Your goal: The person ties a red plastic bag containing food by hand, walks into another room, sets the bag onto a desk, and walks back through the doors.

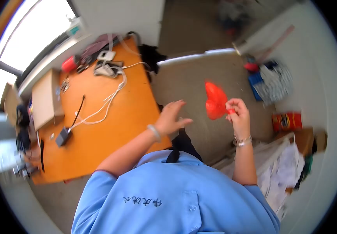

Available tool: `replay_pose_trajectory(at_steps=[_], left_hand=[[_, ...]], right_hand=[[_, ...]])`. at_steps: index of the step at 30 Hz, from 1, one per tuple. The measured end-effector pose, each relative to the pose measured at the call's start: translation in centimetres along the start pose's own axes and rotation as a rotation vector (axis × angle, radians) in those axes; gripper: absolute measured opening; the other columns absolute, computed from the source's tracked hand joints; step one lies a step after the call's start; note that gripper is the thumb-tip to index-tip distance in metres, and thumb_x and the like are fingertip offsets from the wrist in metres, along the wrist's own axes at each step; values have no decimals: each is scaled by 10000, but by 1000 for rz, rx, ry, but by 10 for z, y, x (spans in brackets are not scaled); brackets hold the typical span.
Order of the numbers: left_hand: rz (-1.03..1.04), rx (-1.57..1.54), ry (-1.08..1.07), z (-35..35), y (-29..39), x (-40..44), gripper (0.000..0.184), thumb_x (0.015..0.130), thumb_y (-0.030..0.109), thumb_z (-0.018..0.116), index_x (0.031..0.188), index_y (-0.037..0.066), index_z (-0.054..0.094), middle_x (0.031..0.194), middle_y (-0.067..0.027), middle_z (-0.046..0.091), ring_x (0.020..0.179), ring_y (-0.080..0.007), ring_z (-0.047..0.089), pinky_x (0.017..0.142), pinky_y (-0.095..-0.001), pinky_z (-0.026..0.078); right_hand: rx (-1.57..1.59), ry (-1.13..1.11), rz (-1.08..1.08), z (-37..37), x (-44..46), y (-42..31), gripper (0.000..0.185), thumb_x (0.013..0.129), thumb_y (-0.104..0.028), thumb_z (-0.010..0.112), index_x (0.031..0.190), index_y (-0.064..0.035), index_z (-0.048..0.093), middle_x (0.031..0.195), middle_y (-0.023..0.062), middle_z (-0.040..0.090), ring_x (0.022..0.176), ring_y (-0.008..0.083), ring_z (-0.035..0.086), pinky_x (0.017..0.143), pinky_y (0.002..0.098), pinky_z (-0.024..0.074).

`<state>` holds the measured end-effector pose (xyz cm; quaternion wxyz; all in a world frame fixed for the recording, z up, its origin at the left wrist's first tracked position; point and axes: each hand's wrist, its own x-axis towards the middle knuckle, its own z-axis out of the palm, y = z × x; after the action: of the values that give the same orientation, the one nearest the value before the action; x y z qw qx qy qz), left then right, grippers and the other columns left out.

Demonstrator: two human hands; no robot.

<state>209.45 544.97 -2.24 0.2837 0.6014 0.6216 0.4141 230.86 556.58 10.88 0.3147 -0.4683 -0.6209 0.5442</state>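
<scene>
A thin, glossy red sheet or bag point(216, 102) hangs in the air over the floor, pinched at its right end by the fingers of my right hand point(237, 113). Beside the table edge, my left hand point(172, 117) has its fingers spread and holds nothing. A gap separates it from the red item. The orange table point(125, 132) lies to the left, under my left forearm.
On the table are a cardboard box point(46, 99), a black adapter point(63, 137) with white cables, and a red object point(70, 64). At the right stand a red packet point(287, 121), a blue item with grey plastic point(275, 82), and white sheets point(279, 171).
</scene>
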Motion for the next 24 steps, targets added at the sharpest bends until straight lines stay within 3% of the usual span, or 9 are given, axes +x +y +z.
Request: replay_pose_trajectory(at_steps=[2, 5, 6, 9, 10, 11, 18, 21, 24], left_hand=[[-104, 182, -30, -3, 36, 24, 955, 682, 532, 745, 1416, 120, 295, 1486, -139, 292, 1373, -428, 191, 1037, -642, 219], [-174, 280, 61, 3, 31, 53, 1088, 642, 591, 741, 1461, 160, 169, 1532, -101, 192, 1395, -436, 91, 984, -747, 137], [-211, 294, 181, 0, 34, 61, 881, 672, 394, 774, 1399, 146, 344, 1465, -120, 339, 1377, -417, 200, 1049, -640, 220], [-235, 17, 178, -3, -3, 70, 610, 678, 139, 717, 1257, 111, 527, 1315, -149, 513, 1312, -379, 365, 1052, -479, 336], [-254, -78, 356, 2, -3, 73, 486, 648, -9, 621, 1126, 82, 617, 1113, -182, 615, 1127, -351, 548, 951, -357, 446], [-409, -297, 351, 6, -3, 74, 441, 687, -35, 585, 1116, 67, 607, 1053, -160, 631, 967, -296, 618, 857, -347, 490], [-497, -1089, 853, -3, 29, 69, 218, 944, 145, 514, 1114, 14, 553, 1013, -97, 627, 931, -185, 630, 812, -326, 526], [-458, -1197, 1006, -7, 43, 58, 272, 961, 227, 514, 1141, 24, 530, 1031, -117, 629, 928, -222, 642, 808, -348, 541], [-397, -1334, 1074, -6, 47, 47, 283, 965, 248, 501, 1147, 33, 533, 1033, -121, 631, 928, -236, 640, 809, -365, 538]], right_hand=[[37, -166, 15, 25, 14, -15, 113, 883, -85, 621, 980, -57, 571, 666, -36, 562, 530, 18, 443, 503, 169, 366], [66, -456, -38, 47, 35, -31, 136, 885, -57, 604, 1017, -55, 572, 670, -31, 562, 532, 23, 452, 507, 170, 382], [80, -584, -104, 50, 41, -32, 146, 885, -49, 598, 1028, -53, 571, 672, -30, 558, 538, 25, 460, 512, 170, 391], [195, -827, -152, 51, 85, -38, 193, 882, -25, 588, 1071, -51, 559, 699, -24, 544, 573, 35, 489, 530, 179, 416], [248, -869, -120, 51, 98, -37, 212, 881, -17, 586, 1087, -51, 553, 711, -22, 539, 588, 38, 499, 537, 183, 425], [289, -895, -126, 51, 118, -36, 270, 878, -10, 585, 1136, -56, 520, 721, -26, 522, 615, 50, 520, 563, 200, 443], [169, -1022, -187, 44, 206, -10, 585, 849, -187, 667, 1354, -107, 382, 1302, 74, 465, 1108, 145, 492, 851, 276, 457], [19, -1115, -134, 55, 200, 21, 654, 820, -278, 705, 1364, -124, 376, 1324, 80, 465, 1189, 177, 448, 905, 317, 432], [-134, -1244, -351, 59, 174, 31, 941, 706, -429, 782, 1435, -136, 265, 1439, 155, 313, 1340, 287, 307, 1039, 417, 335]])
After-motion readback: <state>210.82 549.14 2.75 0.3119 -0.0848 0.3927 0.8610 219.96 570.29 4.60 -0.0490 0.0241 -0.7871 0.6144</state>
